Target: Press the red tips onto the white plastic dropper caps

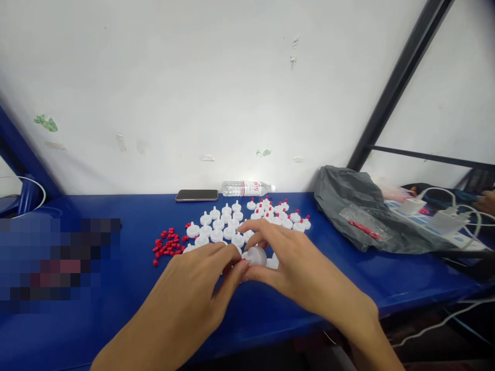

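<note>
My right hand [284, 257] grips a white round nozzle cap [257, 256] between thumb and fingers, its narrow spout turned to the left. My left hand [209, 270] pinches a small red tip cap [243, 262], mostly hidden by the fingers, at the end of that spout. Behind my hands stand several white nozzle caps with bare spouts [217, 224]. Farther right is a group of white caps with red tips [286, 221] on their spouts. Left of my left hand lies a loose heap of small red tip caps [168, 245].
A dark phone [197, 195] and a clear plastic bottle [247, 188] lie along the wall on the blue table [127, 226]. On the right, a grey plastic bag [344, 201] holds up a clear packet of red pieces [365, 226], beside a power strip [456, 234] with white cables.
</note>
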A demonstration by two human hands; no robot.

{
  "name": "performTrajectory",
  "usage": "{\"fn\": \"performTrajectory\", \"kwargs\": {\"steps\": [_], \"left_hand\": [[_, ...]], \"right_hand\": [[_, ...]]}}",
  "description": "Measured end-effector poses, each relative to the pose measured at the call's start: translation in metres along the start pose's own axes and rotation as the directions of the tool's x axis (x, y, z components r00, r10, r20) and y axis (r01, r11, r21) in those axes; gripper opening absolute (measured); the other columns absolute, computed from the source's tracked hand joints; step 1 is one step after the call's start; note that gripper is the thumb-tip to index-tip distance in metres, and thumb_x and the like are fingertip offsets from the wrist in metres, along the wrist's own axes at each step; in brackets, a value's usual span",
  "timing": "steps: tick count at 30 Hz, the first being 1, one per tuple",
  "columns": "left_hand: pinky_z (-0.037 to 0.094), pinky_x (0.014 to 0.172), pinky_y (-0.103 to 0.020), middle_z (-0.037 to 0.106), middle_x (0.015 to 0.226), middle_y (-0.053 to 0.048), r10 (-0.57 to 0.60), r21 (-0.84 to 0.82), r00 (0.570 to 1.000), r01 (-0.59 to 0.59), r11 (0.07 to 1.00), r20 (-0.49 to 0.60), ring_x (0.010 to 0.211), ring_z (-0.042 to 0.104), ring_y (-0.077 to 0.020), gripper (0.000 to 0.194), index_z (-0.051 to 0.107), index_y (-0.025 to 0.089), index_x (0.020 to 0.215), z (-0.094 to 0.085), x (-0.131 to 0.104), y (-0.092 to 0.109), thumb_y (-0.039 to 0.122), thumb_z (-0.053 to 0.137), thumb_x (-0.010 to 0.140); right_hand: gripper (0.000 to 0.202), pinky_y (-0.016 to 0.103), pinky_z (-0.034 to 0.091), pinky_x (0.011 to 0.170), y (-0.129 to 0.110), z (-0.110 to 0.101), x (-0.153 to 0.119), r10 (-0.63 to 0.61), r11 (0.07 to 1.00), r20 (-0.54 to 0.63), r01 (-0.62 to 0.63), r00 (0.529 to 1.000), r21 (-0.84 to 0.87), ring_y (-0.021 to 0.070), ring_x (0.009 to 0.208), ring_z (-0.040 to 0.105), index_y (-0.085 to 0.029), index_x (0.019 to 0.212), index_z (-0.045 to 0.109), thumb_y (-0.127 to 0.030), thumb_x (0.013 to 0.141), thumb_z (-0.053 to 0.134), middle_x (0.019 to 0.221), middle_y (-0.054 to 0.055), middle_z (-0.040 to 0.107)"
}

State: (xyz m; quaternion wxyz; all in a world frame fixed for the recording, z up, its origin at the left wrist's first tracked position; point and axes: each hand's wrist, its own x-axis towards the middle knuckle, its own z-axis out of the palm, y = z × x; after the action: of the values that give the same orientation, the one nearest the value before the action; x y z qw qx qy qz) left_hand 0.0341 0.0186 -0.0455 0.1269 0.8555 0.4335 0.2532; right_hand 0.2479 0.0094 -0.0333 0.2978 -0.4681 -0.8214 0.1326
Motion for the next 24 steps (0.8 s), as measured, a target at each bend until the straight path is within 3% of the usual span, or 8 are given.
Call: {"fn": "performTrajectory", "kwargs": {"steps": [5, 10, 15, 17, 20, 23, 24], "left_hand": [[0.04, 0.061, -0.031, 0.07, 0.076, 0.002, 0.024, -0.038, 0.997, -0.027, 0.999, -0.079, 0.065, 0.063, -0.0175, 0.035, 0.059, 0.027, 0.083, -0.007, 0.002, -0.005, 0.042, 0.04, 0.109], [0.041, 0.059, -0.033, 0.071, 0.077, 0.001, 0.067, -0.053, 0.993, -0.073, 0.996, -0.095, 0.065, 0.063, -0.0187, 0.033, 0.056, 0.028, 0.084, -0.002, 0.003, -0.005, 0.043, 0.04, 0.108], [0.035, 0.053, -0.033, 0.062, 0.063, 0.002, 0.032, -0.112, 0.979, -0.056, 0.992, -0.2, 0.054, 0.054, -0.0161, 0.042, 0.051, 0.026, 0.072, 0.008, 0.003, 0.008, 0.043, 0.037, 0.108], [0.033, 0.049, -0.033, 0.052, 0.054, 0.003, -0.071, -0.215, 0.968, 0.018, 0.976, -0.24, 0.048, 0.047, -0.015, 0.052, 0.045, 0.025, 0.063, -0.001, 0.0, 0.007, 0.049, 0.033, 0.107], [0.029, 0.046, -0.033, 0.041, 0.047, 0.002, -0.267, -0.288, 0.901, 0.17, 0.942, -0.343, 0.045, 0.037, -0.0138, 0.064, 0.04, 0.024, 0.051, -0.034, -0.006, -0.015, 0.06, 0.034, 0.104], [0.034, 0.054, -0.031, 0.046, 0.053, 0.003, -0.356, -0.166, 0.833, 0.315, 0.934, -0.423, 0.052, 0.044, -0.0143, 0.062, 0.043, 0.023, 0.056, -0.069, -0.011, -0.055, 0.059, 0.033, 0.105], [0.034, 0.057, -0.031, 0.048, 0.055, 0.003, -0.371, -0.048, 0.837, 0.386, 0.921, -0.402, 0.053, 0.046, -0.0154, 0.059, 0.05, 0.023, 0.06, -0.076, -0.012, -0.068, 0.058, 0.035, 0.105]], "right_hand": [[0.068, 0.041, 0.054, 0.102, 0.005, 0.003, -0.001, -0.166, 0.985, -0.073, 0.162, 0.983, -0.064, 0.0239, 0.116, 0.068, -0.035, 0.155, 0.045, -0.041, 0.095, 0.077, 0.13, 0.004, 0.072], [0.069, 0.043, 0.052, 0.107, 0.004, 0.005, 0.001, -0.265, 0.961, -0.139, 0.249, 0.954, -0.121, 0.0227, 0.116, 0.07, -0.035, 0.159, 0.039, -0.035, 0.099, 0.072, 0.13, 0.002, 0.075], [0.047, 0.049, 0.03, 0.126, -0.001, 0.003, 0.003, -0.388, 0.895, -0.221, 0.308, 0.895, -0.324, 0.0198, 0.105, 0.076, -0.034, 0.148, 0.055, -0.035, 0.102, 0.068, 0.122, -0.001, 0.08], [0.036, 0.05, 0.025, 0.127, 0.006, -0.004, 0.005, -0.407, 0.865, -0.283, 0.267, 0.868, -0.425, 0.0199, 0.102, 0.077, -0.036, 0.14, 0.061, -0.032, 0.104, 0.066, 0.118, -0.003, 0.081], [0.024, 0.051, 0.029, 0.124, 0.027, -0.021, 0.007, -0.329, 0.865, -0.459, 0.069, 0.825, -0.497, 0.0228, 0.096, 0.078, -0.036, 0.126, 0.07, -0.031, 0.103, 0.066, 0.111, -0.002, 0.082], [0.015, 0.047, 0.045, 0.11, 0.052, -0.034, 0.011, -0.144, 0.921, -0.621, -0.125, 0.77, -0.368, 0.0274, 0.096, 0.076, -0.029, 0.109, 0.074, -0.04, 0.099, 0.071, 0.105, 0.003, 0.082], [0.015, 0.044, 0.049, 0.103, 0.057, -0.035, 0.013, -0.077, 0.939, -0.641, -0.16, 0.763, -0.303, 0.0278, 0.096, 0.075, -0.027, 0.105, 0.074, -0.04, 0.098, 0.07, 0.105, 0.004, 0.082]]}}
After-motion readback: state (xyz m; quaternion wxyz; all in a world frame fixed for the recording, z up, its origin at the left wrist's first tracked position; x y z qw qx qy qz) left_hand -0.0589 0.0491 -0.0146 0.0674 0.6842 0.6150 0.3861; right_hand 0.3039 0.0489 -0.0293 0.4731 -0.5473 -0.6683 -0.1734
